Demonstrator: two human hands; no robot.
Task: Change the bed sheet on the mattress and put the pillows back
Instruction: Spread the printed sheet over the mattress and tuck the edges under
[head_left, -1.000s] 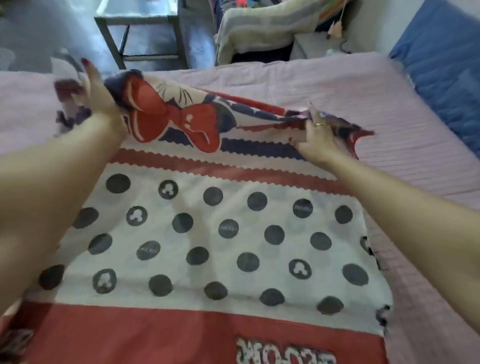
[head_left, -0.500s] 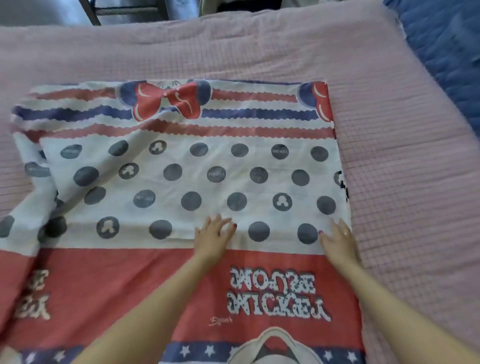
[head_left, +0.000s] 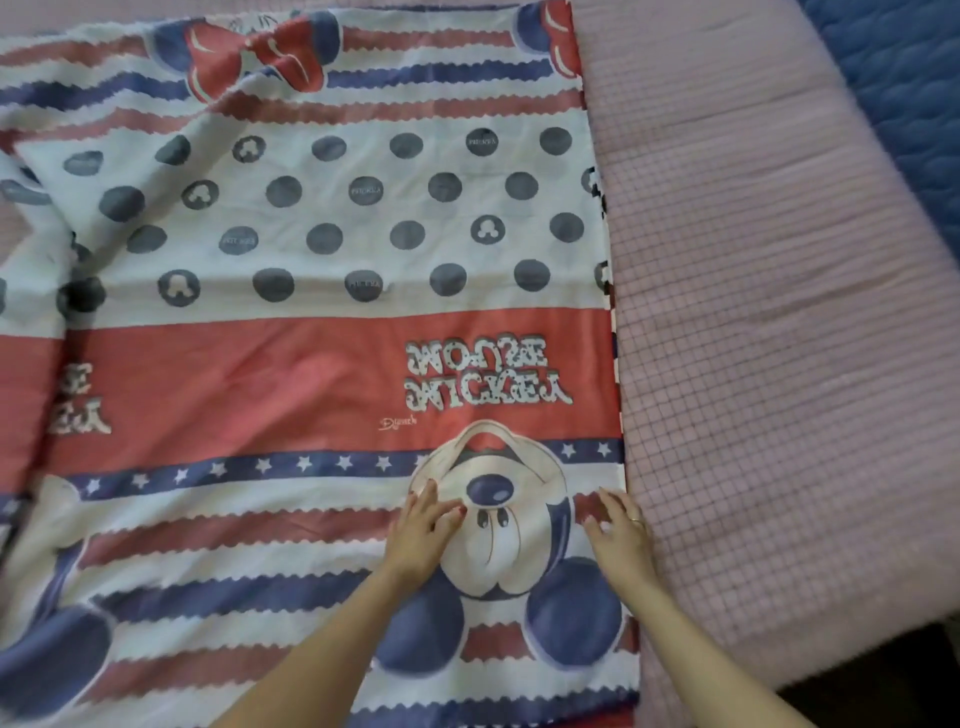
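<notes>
I am at the step of laying the new bed sheet (head_left: 311, 322) over the mattress (head_left: 753, 312): it lies partly folded on the left and middle part, its right edge straight, while the checked pink surface at the right is bare. My left hand (head_left: 423, 530) and my right hand (head_left: 621, 535) rest flat on the near part of the cloth, fingers straight — they grasp nothing. I think the next move is to take the folded edge and open it toward the uncovered side — no pillows are visible.
</notes>
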